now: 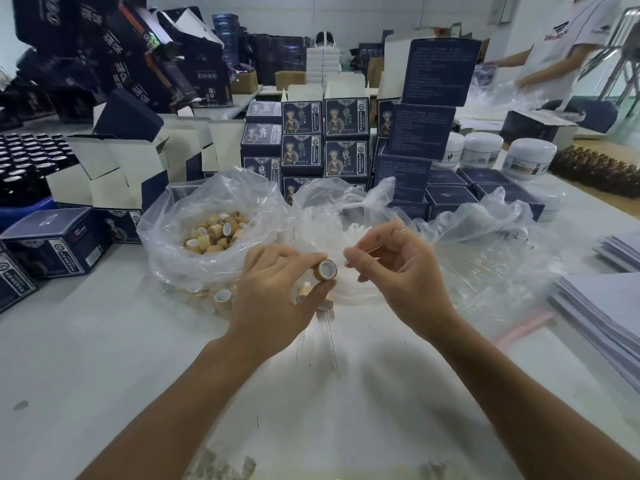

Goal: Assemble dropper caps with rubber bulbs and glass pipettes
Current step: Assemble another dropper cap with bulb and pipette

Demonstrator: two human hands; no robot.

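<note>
Left hand pinching cap, right hand pinching something unclear, bag of caps behind.

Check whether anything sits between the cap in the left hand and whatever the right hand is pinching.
Nothing visible does. The left hand holds the bamboo cap with its white-lined opening turned toward the right hand, whose fingertips pinch something too pale to identify. Only a bare gap lies between them, above the clear bag.

bare forearms, no sleeves
</note>
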